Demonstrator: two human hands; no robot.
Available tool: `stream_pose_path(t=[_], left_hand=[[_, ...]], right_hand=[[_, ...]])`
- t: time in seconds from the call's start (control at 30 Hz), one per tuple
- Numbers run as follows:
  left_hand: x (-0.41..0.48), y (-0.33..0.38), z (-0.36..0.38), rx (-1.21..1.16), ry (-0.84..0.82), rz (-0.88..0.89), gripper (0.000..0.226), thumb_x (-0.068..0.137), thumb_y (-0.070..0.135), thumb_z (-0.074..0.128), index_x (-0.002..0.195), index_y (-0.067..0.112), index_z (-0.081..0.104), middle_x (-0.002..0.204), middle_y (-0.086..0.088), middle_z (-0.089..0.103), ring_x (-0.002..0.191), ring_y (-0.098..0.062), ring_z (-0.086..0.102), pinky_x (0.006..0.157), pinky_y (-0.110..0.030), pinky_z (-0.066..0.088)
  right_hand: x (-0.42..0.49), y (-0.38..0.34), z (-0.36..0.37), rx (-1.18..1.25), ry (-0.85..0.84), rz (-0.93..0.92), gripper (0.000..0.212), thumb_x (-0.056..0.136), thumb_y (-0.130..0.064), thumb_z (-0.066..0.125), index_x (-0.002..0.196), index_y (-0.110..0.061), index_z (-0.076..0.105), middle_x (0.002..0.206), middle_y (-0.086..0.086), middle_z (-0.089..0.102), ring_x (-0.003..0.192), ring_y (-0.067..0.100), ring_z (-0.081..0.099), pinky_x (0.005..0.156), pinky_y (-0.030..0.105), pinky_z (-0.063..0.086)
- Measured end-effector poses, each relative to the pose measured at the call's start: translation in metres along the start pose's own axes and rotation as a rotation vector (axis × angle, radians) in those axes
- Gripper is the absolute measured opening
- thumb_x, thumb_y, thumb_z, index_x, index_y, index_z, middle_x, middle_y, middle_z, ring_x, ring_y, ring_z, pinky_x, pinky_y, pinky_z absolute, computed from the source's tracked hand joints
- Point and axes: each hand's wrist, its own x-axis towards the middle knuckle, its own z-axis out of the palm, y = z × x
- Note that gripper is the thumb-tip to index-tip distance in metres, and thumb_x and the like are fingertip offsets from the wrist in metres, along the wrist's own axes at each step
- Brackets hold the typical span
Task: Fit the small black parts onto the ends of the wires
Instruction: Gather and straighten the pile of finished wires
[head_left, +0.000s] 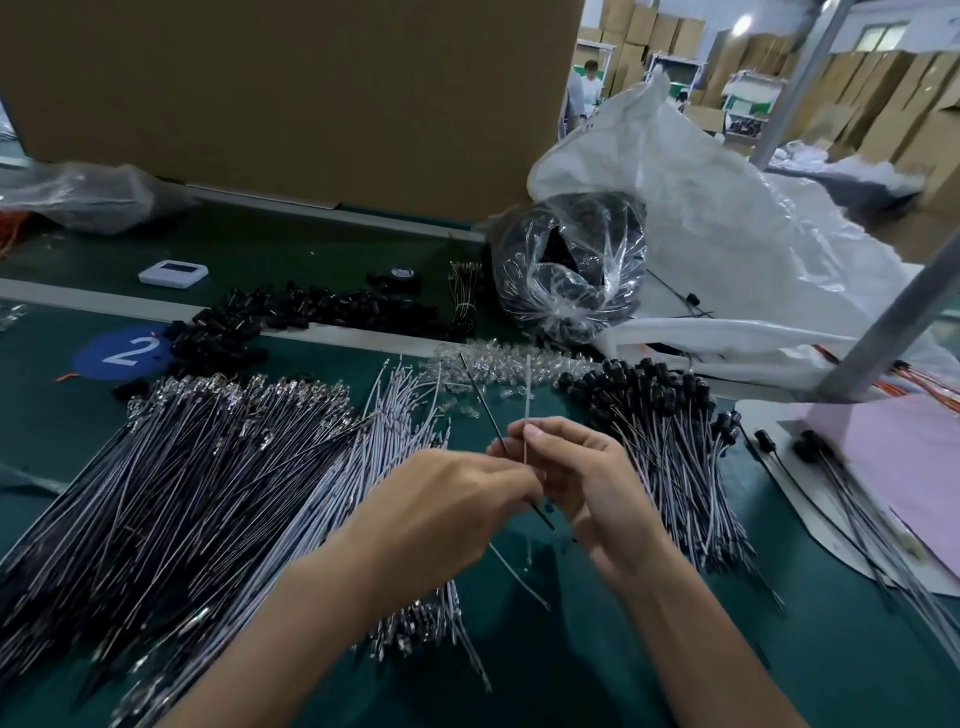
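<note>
Far left on the green desk (597, 670): a crumpled clear bag (88, 195), a small white device (173, 273), a blue round sticker (122, 352) marked 2. Nearer, a broad heap of bare wires (171, 478), metal tips fanned toward the back, probably so that one can be drawn out by its end. Behind that heap, a loose drift of small black parts (291, 312) along the pale strip, within reach for picking.

Centre: left hand (441, 506) with fingers pinched on a black wire (485, 408), held slanting up and away. Just beside it, right hand (582, 480), fingers closed on a pale wire (527, 400), held nearly upright. Both hands raised above the desk and touching at the fingertips, seemingly to line the two wires up for fitting. No black part visible between the fingers; hidden or not yet picked, cannot tell which. A scatter of tiny clear pieces (498, 364) behind the hands.

Right: a pile of finished wires (670, 441), black caps bunched at the far end, kept apart from the bare stock. Behind, a clear bag of black parts (569, 270), opened at the top, leaning on a large white sack (727, 208). Far right, a pink sheet (893, 467) under a grey post (893, 322).
</note>
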Motion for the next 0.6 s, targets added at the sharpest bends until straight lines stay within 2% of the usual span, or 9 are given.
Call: stream_pose_path(t=[0.17,0.23,0.3,0.43,0.5,0.57,0.6], left_hand=[[-0.001,-0.002,0.006,-0.007,-0.085,0.025,0.009,0.088,0.002,0.064,0.088,0.009,0.069,0.086,0.000,0.072,0.071,-0.024,0.068,0.056,-0.037,0.055],[-0.002,-0.003,0.008,-0.006,-0.113,0.017,0.012,0.087,-0.001,0.064,0.089,0.010,0.069,0.087,0.000,0.072,0.073,-0.023,0.068,0.058,-0.038,0.055],[-0.002,-0.001,0.007,-0.020,-0.100,-0.004,0.020,0.085,-0.004,0.064,0.094,0.013,0.071,0.091,0.002,0.073,0.077,-0.023,0.069,0.060,-0.038,0.056],[0.001,0.006,-0.011,-0.142,-0.034,-0.088,0.028,0.085,0.010,0.063,0.106,0.026,0.073,0.097,0.011,0.076,0.081,-0.012,0.072,0.067,-0.032,0.058],[0.003,-0.007,-0.031,-0.135,0.011,-0.203,0.023,0.090,0.021,0.061,0.108,0.031,0.073,0.097,0.014,0.076,0.074,-0.002,0.071,0.068,-0.030,0.060],[0.009,-0.038,-0.055,0.138,-0.019,-0.436,0.024,0.092,0.029,0.056,0.111,0.037,0.069,0.101,0.012,0.074,0.066,0.000,0.066,0.063,-0.029,0.059],[0.014,-0.059,-0.066,0.321,-0.058,-0.604,0.023,0.094,0.030,0.055,0.112,0.037,0.067,0.104,0.007,0.073,0.074,-0.008,0.066,0.066,-0.031,0.057]], right_hand=[[0.000,0.003,0.002,-0.053,-0.002,0.064,0.016,0.071,-0.021,0.070,0.080,-0.009,0.076,0.090,0.019,0.074,0.075,0.023,0.068,0.061,0.025,0.054],[0.000,0.005,0.002,-0.043,0.001,0.061,0.009,0.079,-0.015,0.069,0.079,-0.010,0.076,0.087,0.019,0.074,0.073,0.021,0.069,0.057,0.023,0.054],[0.001,0.007,0.003,-0.039,0.027,0.032,0.011,0.086,-0.010,0.066,0.080,-0.008,0.075,0.082,0.018,0.073,0.069,0.020,0.069,0.055,0.021,0.053],[0.005,0.013,0.003,-0.070,0.125,-0.071,0.006,0.090,-0.004,0.064,0.090,-0.001,0.069,0.074,0.013,0.073,0.064,0.017,0.069,0.056,0.021,0.053],[0.005,0.014,0.001,-0.141,0.165,-0.116,0.004,0.091,-0.004,0.063,0.093,-0.001,0.066,0.074,0.010,0.074,0.059,0.014,0.066,0.049,0.019,0.049],[0.006,0.014,-0.001,-0.231,0.198,-0.163,0.003,0.092,-0.004,0.063,0.094,-0.003,0.065,0.076,0.010,0.074,0.054,0.010,0.062,0.045,0.018,0.045],[0.007,0.014,-0.003,-0.281,0.213,-0.183,0.003,0.093,-0.005,0.063,0.094,-0.005,0.065,0.076,0.009,0.074,0.053,0.009,0.060,0.044,0.017,0.043]])
